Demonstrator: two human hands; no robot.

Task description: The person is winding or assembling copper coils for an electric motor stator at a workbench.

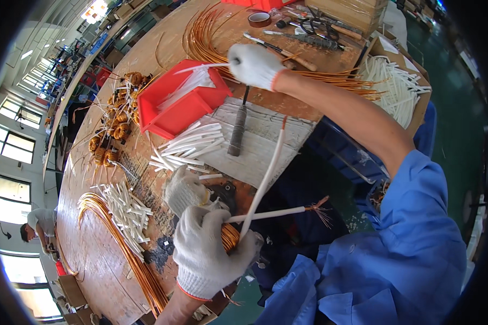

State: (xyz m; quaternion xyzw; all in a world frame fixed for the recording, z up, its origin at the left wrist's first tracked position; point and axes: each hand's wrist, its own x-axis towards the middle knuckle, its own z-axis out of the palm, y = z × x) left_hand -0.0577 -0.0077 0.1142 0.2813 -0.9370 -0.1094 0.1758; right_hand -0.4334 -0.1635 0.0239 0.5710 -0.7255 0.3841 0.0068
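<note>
Gloved fingers of the right hand (253, 66), in the head view, are curled together, pinching a thin white tube (203, 67) near its right end; single fingertips cannot be told apart. From that grip the tube points left, its long axis lying across the far rim of the red bin (184, 120). The left hand (209, 249), well to the person's side of the bin, is wrapped round a copper-wound coil (230, 237), thumb opposed to the bent fingers.

Two white-sleeved leads rise from the coil. The longer lead (267, 176) slants away from the person, and its bare copper tip stands to the right of the bin and slightly nearer the person. The shorter lead (276, 213) runs rightward to a frayed end. The tube thus lies roughly crosswise to the longer lead, whose tip is nearer the right hand than the left, on the person's side of it.

Just right of the bin, a grey-handled tool (237, 130) lies on a whitish pad (282, 143), its shaft aimed at the right hand. Right of that tool, bare pad reaches the table edge. Loose white sleeves (192, 143) crowd the bin's near side, and a copper wire bundle (200, 40) sweeps beyond the bin and past the right hand.
</note>
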